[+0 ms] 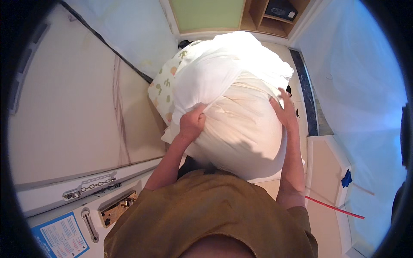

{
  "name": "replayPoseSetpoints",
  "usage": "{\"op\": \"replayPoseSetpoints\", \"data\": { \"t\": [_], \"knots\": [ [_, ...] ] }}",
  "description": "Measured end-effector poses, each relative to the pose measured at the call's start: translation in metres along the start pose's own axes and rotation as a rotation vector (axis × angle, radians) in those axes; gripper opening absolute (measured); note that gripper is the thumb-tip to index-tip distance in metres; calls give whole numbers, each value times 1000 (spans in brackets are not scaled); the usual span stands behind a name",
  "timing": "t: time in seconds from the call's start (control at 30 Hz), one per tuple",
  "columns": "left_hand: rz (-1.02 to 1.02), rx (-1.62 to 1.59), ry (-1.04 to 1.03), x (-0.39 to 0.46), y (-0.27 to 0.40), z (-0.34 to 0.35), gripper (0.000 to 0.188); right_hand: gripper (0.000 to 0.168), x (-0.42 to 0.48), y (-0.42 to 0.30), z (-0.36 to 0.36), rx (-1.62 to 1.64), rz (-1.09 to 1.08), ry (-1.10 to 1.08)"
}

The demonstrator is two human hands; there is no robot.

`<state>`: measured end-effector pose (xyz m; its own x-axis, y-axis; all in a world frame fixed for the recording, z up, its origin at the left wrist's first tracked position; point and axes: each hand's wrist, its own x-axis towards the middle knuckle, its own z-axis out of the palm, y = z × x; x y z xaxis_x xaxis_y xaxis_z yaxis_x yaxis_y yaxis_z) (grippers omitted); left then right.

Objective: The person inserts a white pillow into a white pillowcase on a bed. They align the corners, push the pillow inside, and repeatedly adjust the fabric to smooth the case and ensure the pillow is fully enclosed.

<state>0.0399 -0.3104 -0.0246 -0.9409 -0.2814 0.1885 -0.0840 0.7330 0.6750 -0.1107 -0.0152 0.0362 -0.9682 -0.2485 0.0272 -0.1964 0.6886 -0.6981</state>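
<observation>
A large bulging bundle of white bed linen [245, 129] stands on the floor against my body, wrapped in an off-white sheet. My left hand [192, 122] is closed in a fist around a gathered fold of the white cloth, at the bundle's near left. On the right side, my right hand [285, 111] lies against the bundle with thumb and fingers apart. Its fingertips are partly lost against the bright cloth. A cloth with a cactus print [166, 85] hangs out at the left of the bundle.
To the left is a door with a security chain [96, 183], a lock plate [119, 208] and a printed notice [61, 235]. A wooden cabinet [251, 19] holding a black safe [280, 12] stands ahead. Translucent plastic sheeting [358, 80] covers the right side, beside a dark threshold [305, 93].
</observation>
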Motion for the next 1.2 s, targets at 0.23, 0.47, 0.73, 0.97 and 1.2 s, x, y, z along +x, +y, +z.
{"op": "replayPoseSetpoints", "data": {
  "t": [0.23,0.47,0.73,0.97,1.2],
  "knots": [
    [-4,120,108,9,-1,-15,23,75,-33,-15,28,286,128,-201],
    [39,-121,289,26,48,-48,30,56,-77,-53,28,394,-70,-141],
    [203,-152,67,32,102,-63,38,51,-136,-87,28,276,-279,21],
    [590,-356,-344,-13,172,-38,35,16,-137,-76,51,367,-142,264],
    [547,-44,43,-39,110,-35,31,27,-99,-19,58,35,-28,313]
  ]
}}
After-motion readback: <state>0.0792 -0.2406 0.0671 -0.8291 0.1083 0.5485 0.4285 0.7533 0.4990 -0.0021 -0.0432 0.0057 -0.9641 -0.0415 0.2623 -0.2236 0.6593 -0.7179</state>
